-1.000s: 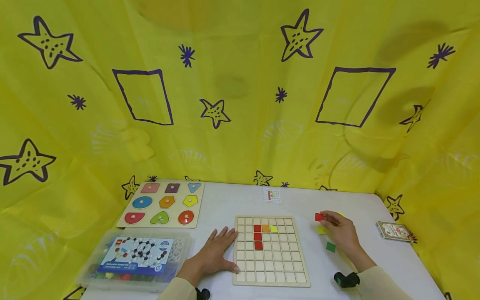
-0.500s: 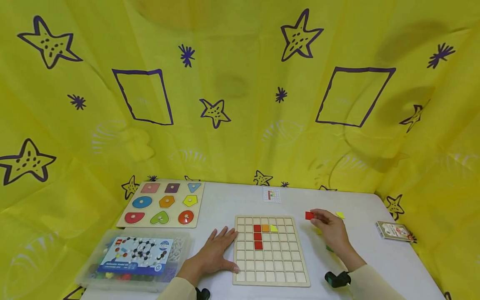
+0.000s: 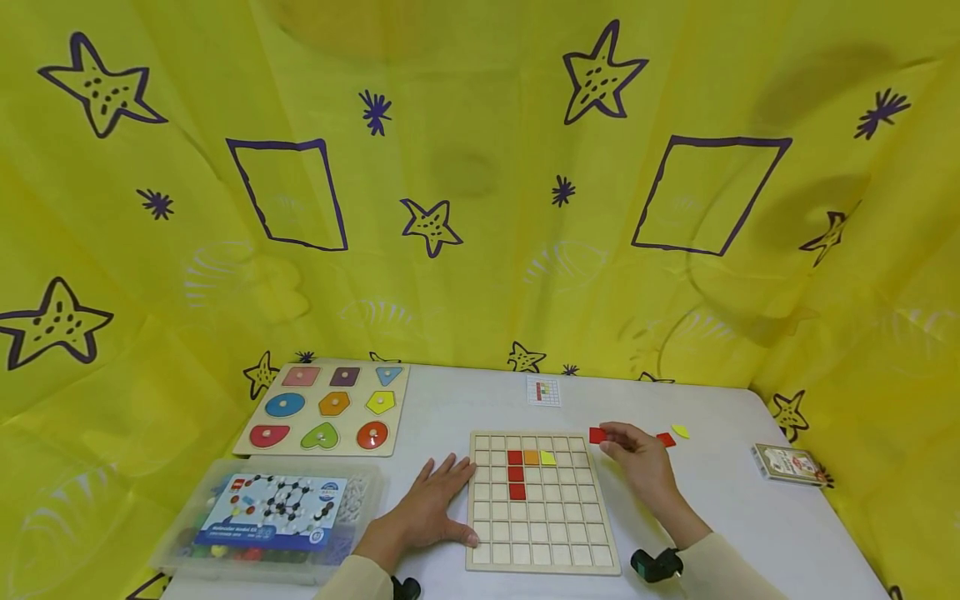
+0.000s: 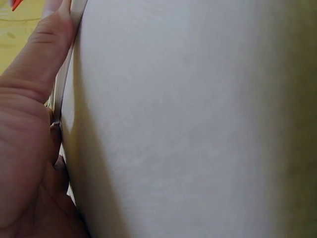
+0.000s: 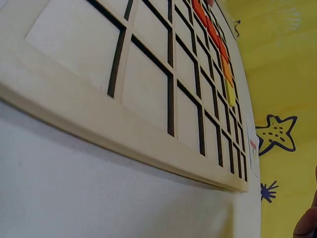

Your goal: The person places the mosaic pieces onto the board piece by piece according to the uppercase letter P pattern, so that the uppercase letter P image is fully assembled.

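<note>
My right hand (image 3: 637, 460) pinches a red square tile (image 3: 597, 435) between thumb and fingertips, right at the upper right corner of the wooden grid board (image 3: 543, 533). In that board lie several red tiles (image 3: 516, 473) in a column, with an orange tile (image 3: 532, 457) and a yellow tile (image 3: 547, 457) beside the top one. My left hand (image 3: 427, 510) rests with spread fingers along the board's left edge, its thumb touching the lower left corner. Only a sliver of the right hand's fingers (image 5: 308, 220) shows in the right wrist view.
Behind the right hand lie another red tile (image 3: 666, 439) and a yellow piece (image 3: 680, 431). A small pattern card (image 3: 543, 390) sits beyond the board. Left are a shape puzzle (image 3: 322, 408) and a clear plastic kit box (image 3: 172, 533); a card box (image 3: 789, 463) is at right.
My right hand has moved left toward the board with the red tile in its fingers. Another red tile behind that hand has come into view. The left hand stays put.
</note>
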### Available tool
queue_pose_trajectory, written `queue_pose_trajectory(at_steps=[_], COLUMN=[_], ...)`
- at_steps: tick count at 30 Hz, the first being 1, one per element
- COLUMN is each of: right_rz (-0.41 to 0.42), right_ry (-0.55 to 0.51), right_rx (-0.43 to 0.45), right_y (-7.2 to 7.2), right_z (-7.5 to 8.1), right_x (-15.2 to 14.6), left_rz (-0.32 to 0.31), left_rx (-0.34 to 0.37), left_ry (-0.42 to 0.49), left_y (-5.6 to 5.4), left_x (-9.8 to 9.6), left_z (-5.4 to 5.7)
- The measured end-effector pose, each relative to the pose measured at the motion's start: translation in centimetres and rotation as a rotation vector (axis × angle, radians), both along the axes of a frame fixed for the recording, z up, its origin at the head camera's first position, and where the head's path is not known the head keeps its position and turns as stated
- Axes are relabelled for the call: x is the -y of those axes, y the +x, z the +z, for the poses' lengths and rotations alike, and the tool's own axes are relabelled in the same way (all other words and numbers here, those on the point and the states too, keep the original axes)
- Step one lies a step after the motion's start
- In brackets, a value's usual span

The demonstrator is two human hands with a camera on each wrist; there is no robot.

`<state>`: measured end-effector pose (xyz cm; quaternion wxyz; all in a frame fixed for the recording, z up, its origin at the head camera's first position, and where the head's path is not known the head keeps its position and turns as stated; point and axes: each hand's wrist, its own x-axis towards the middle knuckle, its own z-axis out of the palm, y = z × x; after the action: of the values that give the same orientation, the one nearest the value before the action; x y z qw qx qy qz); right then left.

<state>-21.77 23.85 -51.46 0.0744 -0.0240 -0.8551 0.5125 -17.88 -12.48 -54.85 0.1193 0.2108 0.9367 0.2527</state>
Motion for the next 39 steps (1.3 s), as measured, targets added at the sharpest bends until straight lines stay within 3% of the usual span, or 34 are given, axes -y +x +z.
queue_pose_trajectory(at_steps=[13,24,39], right_rz=[0.002,0.043,0.087], right_ry=[-0.034,-0.082,-0.08], right_rx=[0.008,0.086,0.067], right_y=[0.7,1.0,2.0], right_z=[-0.6,-1.0,-1.7], right_x=[2.6,3.9,5.8], left_rz=[-0.014,-0.005,-0.002], left_rx=[-0.014,0.0,0.0], left_ry=[-0.004,0.004,0.003], left_y=[0.2,0.1,0.1], left_x=[0.1,0.0,-0.1], left_z=[0.4,0.4,0.4])
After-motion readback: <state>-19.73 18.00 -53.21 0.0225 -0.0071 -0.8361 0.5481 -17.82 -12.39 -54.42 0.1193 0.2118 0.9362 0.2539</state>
